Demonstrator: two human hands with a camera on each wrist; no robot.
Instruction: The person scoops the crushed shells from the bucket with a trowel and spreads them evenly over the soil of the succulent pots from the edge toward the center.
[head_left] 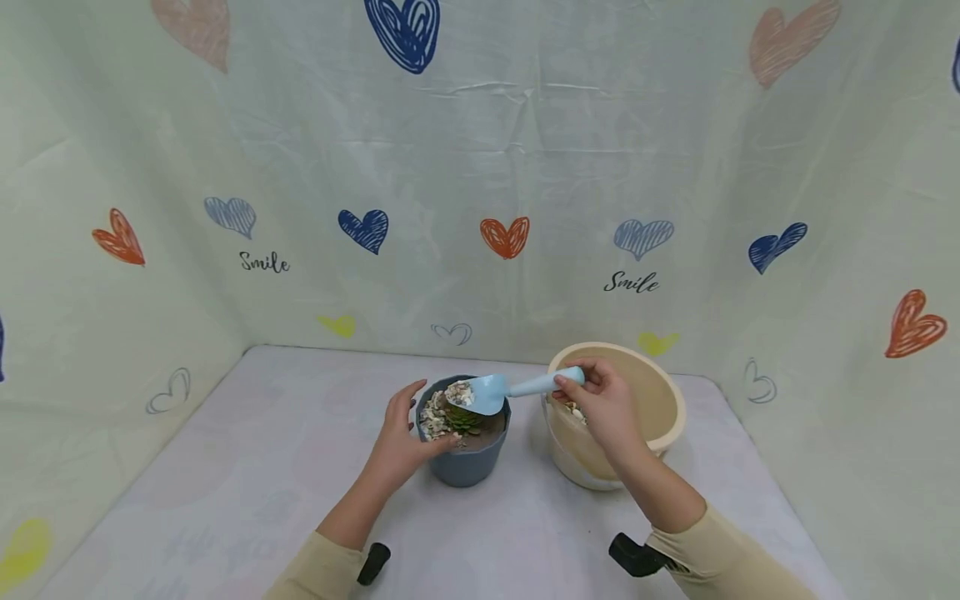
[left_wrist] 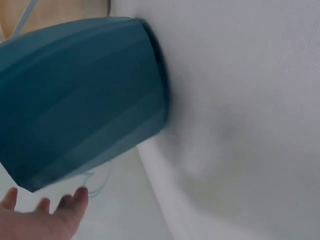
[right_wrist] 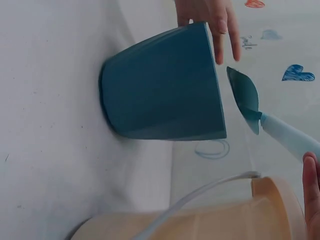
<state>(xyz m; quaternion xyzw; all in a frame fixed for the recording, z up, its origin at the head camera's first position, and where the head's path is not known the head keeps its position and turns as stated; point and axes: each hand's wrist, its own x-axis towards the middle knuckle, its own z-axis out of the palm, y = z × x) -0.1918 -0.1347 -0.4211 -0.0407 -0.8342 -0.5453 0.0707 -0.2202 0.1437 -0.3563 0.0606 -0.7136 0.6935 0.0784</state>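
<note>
In the head view a light-blue hand trowel (head_left: 489, 395) is pinched by its handle in my right hand (head_left: 609, 408). Its blade carries whitish pebbles (head_left: 460, 392) and hangs over a dark blue-grey plant pot (head_left: 465, 468). A green succulent (head_left: 463, 421) grows in the pot, with pale pebbles on the left of the brown soil. My left hand (head_left: 401, 442) spreads around the pot's left side, thumb at the front rim and fingers behind. The left wrist view shows the pot (left_wrist: 85, 100) upright on the table, several fingertips (left_wrist: 80, 195) apart from its rim.
A cream bucket (head_left: 667, 408) with more pale pebbles inside stands right of the pot, under my right hand. Its light handle (right_wrist: 190, 200) hangs along the side facing the pot. Behind the white-covered table (head_left: 300, 433) hangs a heart-printed curtain (head_left: 450, 167).
</note>
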